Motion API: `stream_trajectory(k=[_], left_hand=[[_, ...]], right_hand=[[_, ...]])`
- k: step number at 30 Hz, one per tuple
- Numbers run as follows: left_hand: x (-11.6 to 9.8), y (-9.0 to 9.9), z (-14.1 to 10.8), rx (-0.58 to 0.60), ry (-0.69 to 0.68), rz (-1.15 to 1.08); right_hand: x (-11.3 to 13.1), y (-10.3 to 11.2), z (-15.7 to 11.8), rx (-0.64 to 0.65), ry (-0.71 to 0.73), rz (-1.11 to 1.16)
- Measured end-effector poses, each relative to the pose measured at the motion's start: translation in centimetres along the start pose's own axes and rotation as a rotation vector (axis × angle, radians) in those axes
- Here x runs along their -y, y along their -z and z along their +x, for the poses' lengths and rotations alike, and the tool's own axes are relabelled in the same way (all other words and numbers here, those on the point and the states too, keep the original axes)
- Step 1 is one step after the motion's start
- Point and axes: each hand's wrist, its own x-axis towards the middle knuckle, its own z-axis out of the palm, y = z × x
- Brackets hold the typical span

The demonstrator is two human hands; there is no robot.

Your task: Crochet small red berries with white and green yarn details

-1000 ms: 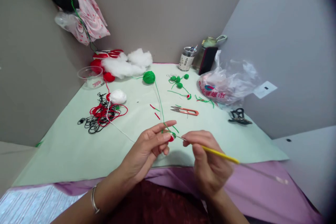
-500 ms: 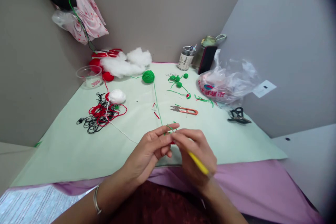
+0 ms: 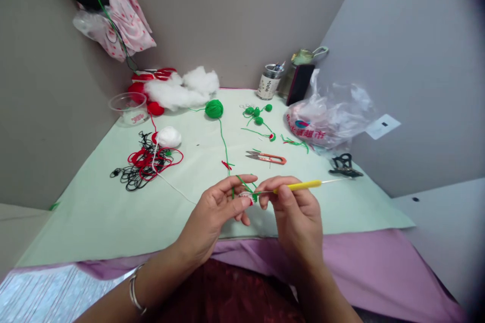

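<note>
Between thumb and fingers, my left hand [image 3: 215, 204] pinches a small crocheted piece [image 3: 250, 198] in white, red and green. Green yarn [image 3: 224, 144] runs from the green yarn ball [image 3: 214, 109] down to my left hand and over its raised index finger. My right hand [image 3: 297, 212] grips a crochet hook [image 3: 299, 186] by its yellow handle, held nearly level. The hook's thin left end meets the crocheted piece; its other metal end points right. Thread snips [image 3: 265, 157] with orange handles lie beyond my hands.
Tangled black cord [image 3: 131, 180] and red yarn lie left, beside a white yarn ball [image 3: 168, 137]. White stuffing [image 3: 178, 92] and a clear tub [image 3: 129, 109] sit behind. Small green balls [image 3: 258, 120], a plastic bag [image 3: 322, 116], a phone [image 3: 300, 85] and a black claw clip [image 3: 344, 165] are right.
My right hand has turned and shifted slightly right, swinging the hook from a steep slant to nearly level. The crocheted piece shows more clearly, and the green yarn hangs slacker.
</note>
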Motion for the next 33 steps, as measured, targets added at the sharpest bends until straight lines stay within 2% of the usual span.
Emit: stream_trajectory(k=[2,5,8,11,14,18,22,27,33], left_hand=[[-0.1,0.1,0.0,-0.004,-0.002,0.007],[0.0,0.2,0.0,-0.003,-0.014,0.034],[0.2,0.3,0.0,-0.020,-0.080,0.075],[0.4,0.2,-0.1,-0.089,-0.152,0.144],[0.6,-0.2,-0.3,-0.156,-0.192,0.213],[0.6,-0.3,-0.4,-0.103,-0.160,0.164],[0.3,0.2,-0.4,-0.060,-0.182,0.274],[-0.2,0.7,-0.5,-0.084,-0.391,0.549],[-1.0,0.7,-0.5,-0.058,-0.605,0.699]], right_hand=[[0.2,0.2,-0.2,0.008,0.002,-0.009],[0.7,0.2,-0.6,0.022,0.093,-0.168],[1.3,0.0,-1.0,0.063,0.279,-0.408],[1.6,-0.2,-1.1,0.163,0.504,-0.637],[1.2,-0.3,-1.1,0.186,0.659,-0.803],[0.1,-0.1,-1.5,0.151,0.813,-0.944],[-0.3,0.3,-1.9,0.134,0.803,-0.876],[0.0,0.5,-1.9,0.173,0.762,-0.850],[0.3,0.5,-1.6,0.210,0.752,-0.865]])
